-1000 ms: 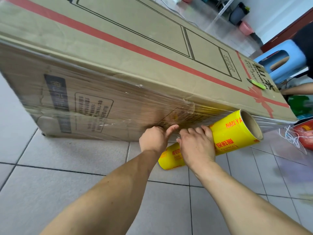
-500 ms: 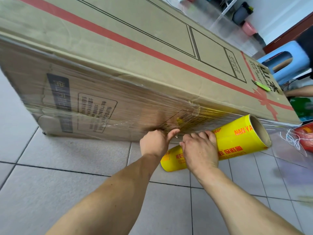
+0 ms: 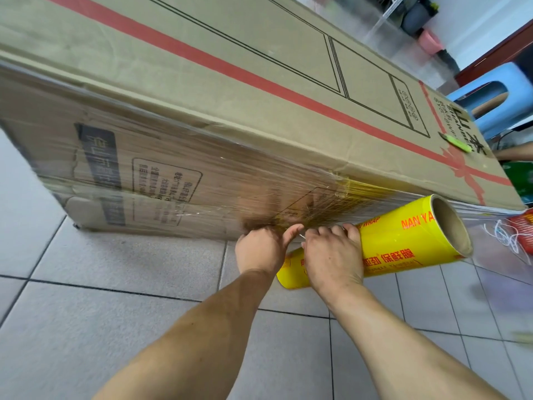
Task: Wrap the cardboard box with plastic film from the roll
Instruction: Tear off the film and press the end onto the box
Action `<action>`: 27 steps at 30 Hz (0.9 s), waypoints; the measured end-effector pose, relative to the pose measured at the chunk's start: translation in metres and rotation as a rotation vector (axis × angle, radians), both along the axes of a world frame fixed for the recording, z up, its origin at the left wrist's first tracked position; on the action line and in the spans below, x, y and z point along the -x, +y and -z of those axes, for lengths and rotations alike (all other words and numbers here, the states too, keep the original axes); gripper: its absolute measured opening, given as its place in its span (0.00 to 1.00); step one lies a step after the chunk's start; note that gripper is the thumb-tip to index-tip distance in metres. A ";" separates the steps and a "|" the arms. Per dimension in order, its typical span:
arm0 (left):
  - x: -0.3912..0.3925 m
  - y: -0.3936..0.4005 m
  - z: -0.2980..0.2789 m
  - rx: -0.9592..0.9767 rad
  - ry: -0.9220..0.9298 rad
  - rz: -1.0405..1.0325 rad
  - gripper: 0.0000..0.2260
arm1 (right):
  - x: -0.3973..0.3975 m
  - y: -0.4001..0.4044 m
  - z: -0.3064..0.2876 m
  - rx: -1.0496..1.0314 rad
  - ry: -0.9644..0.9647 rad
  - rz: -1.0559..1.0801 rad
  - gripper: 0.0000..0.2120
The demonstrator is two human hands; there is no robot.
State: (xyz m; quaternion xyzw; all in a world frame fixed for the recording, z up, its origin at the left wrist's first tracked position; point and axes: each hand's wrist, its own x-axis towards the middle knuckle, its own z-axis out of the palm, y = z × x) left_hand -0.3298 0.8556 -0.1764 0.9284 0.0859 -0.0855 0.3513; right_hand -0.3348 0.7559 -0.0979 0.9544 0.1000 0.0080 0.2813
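A long cardboard box [image 3: 230, 90] with a red stripe lies on the tiled floor, its near side covered in clear plastic film [image 3: 178, 180]. A yellow film roll [image 3: 398, 243] lies tilted against the box's lower edge, its open core facing right. My right hand [image 3: 331, 258] curls over the roll's middle, fingertips at the film. My left hand [image 3: 259, 249] is next to it at the box's bottom edge, fingers curled and pinching the film, thumb raised.
A blue plastic stool [image 3: 490, 96] stands at the far right behind the box. A green marker [image 3: 455, 142] lies on the box top. White string [image 3: 504, 241] and a red item sit on the floor at right. Another person's arm [image 3: 516, 153] shows at the right edge.
The roll has shifted slightly right along the box's lower edge with my right hand on it. My left hand stays at the same spot on the film.
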 end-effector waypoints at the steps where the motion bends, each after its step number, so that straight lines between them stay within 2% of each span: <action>1: -0.002 0.001 0.001 0.010 0.009 -0.003 0.37 | 0.000 -0.001 0.002 -0.001 -0.007 -0.002 0.03; 3: -0.004 0.001 0.003 0.044 0.035 -0.023 0.37 | 0.000 0.000 0.002 0.011 0.005 -0.004 0.04; 8: -0.003 0.000 0.008 0.180 0.080 -0.046 0.37 | 0.006 0.004 0.003 0.023 0.091 0.069 0.17; 15: -0.009 0.005 0.012 0.195 0.080 -0.025 0.36 | 0.006 0.009 0.012 -0.009 0.060 0.070 0.08; 22: -0.005 0.005 0.020 0.212 0.038 0.014 0.35 | 0.001 0.017 0.005 0.006 0.168 0.125 0.17; 27: -0.009 0.008 0.021 0.207 0.046 0.014 0.34 | 0.003 0.018 0.002 -0.015 0.184 0.140 0.16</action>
